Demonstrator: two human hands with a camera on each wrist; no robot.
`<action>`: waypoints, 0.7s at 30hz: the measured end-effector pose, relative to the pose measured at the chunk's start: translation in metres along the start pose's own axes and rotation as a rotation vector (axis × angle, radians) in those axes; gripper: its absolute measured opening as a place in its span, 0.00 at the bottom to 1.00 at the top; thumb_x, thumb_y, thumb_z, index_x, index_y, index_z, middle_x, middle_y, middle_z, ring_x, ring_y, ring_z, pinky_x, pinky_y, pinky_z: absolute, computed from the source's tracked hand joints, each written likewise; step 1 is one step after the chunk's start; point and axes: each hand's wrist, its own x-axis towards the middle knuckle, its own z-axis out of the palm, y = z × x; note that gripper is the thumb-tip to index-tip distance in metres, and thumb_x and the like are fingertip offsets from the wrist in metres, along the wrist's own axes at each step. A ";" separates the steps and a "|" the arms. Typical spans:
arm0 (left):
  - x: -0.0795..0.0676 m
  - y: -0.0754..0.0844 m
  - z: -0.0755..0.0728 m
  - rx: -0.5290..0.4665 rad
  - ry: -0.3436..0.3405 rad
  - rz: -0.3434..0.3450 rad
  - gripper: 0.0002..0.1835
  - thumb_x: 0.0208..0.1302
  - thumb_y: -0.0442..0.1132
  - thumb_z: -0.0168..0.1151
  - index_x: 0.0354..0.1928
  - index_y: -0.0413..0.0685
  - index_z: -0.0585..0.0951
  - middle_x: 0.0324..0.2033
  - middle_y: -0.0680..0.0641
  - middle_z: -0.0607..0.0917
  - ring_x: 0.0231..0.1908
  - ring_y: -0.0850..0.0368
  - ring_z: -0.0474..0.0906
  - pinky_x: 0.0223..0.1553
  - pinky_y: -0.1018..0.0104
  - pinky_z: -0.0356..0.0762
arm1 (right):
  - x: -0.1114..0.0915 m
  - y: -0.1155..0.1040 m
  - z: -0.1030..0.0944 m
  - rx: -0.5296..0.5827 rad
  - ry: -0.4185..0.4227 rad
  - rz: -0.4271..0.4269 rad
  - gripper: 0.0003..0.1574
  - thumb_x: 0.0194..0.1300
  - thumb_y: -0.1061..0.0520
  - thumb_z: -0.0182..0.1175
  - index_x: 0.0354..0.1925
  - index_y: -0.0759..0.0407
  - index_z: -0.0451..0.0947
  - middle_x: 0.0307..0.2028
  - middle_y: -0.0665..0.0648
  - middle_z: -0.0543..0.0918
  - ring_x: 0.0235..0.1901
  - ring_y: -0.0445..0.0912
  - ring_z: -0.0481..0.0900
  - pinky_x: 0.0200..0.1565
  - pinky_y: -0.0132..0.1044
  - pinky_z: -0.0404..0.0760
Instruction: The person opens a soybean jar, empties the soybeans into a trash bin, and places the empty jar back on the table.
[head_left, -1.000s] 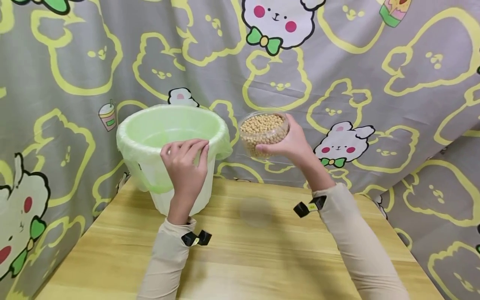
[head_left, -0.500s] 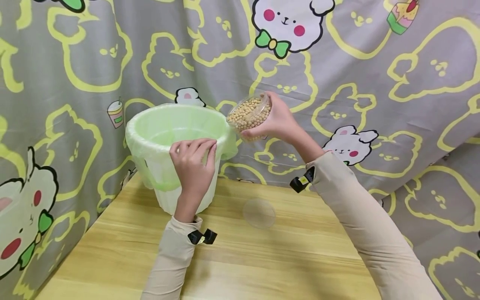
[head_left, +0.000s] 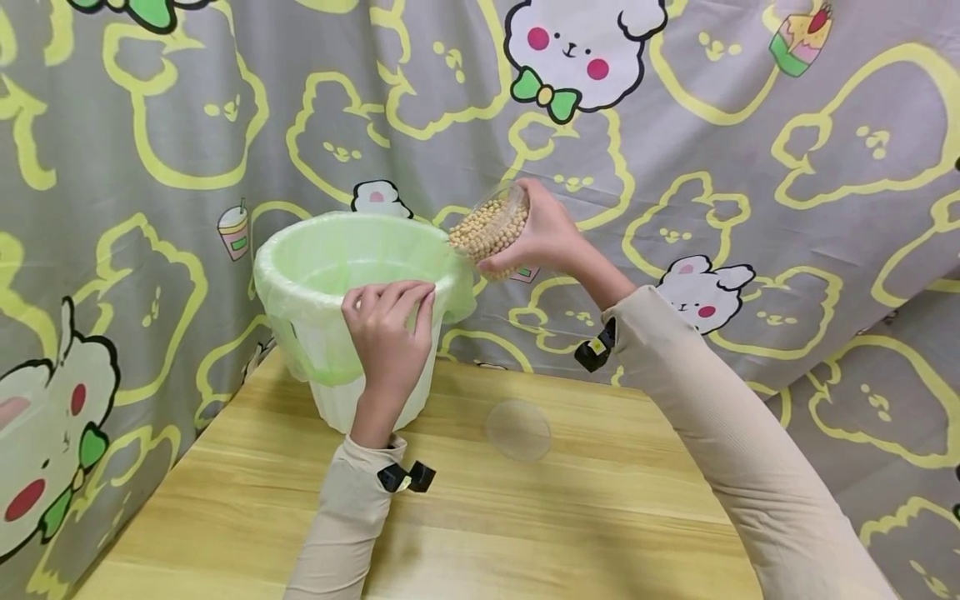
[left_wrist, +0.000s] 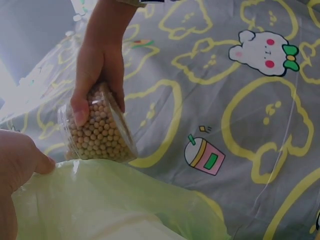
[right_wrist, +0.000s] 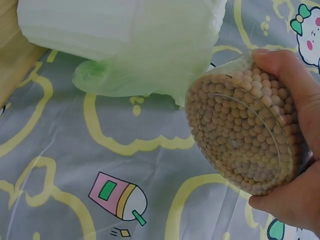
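Note:
My right hand grips a clear plastic jar full of round yellowish soybeans. The jar is tilted left, its mouth at the right side of the bin's rim, and beans crowd that lip. A white trash can, lined with a pale green plastic bag, stands upright on the table. My left hand holds the near rim over the folded bag; its thumb shows against the bag edge in the left wrist view. The bin's bottom is hidden from the head view.
A round clear disc, seemingly a lid, lies flat on the wooden table, right of the bin. Behind and at both sides hangs a grey curtain with cartoon prints, close to the bin.
My right hand has brought the jar leftward and up to the bin's rim and tipped it from nearly upright to steeply tilted, its beans shifting to the lip. The left hand keeps its hold.

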 end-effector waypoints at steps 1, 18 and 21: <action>0.000 0.000 0.000 0.001 0.000 0.000 0.07 0.61 0.41 0.63 0.35 0.50 0.88 0.35 0.51 0.87 0.37 0.51 0.75 0.56 0.51 0.56 | 0.001 0.000 0.000 -0.004 -0.003 0.000 0.74 0.23 0.43 0.81 0.66 0.58 0.54 0.53 0.54 0.71 0.49 0.45 0.71 0.51 0.40 0.75; 0.001 0.002 0.001 0.000 0.013 0.001 0.07 0.61 0.41 0.63 0.35 0.50 0.88 0.35 0.51 0.87 0.36 0.51 0.75 0.55 0.50 0.56 | 0.015 -0.007 -0.006 -0.144 -0.045 -0.005 0.76 0.23 0.41 0.80 0.68 0.59 0.53 0.53 0.56 0.70 0.49 0.47 0.70 0.51 0.41 0.74; 0.001 0.002 0.002 0.000 0.019 0.002 0.07 0.61 0.41 0.63 0.34 0.50 0.88 0.35 0.51 0.88 0.36 0.51 0.75 0.55 0.50 0.57 | 0.017 -0.009 -0.006 -0.152 -0.047 -0.017 0.73 0.23 0.42 0.80 0.65 0.59 0.56 0.51 0.54 0.71 0.46 0.45 0.70 0.49 0.40 0.74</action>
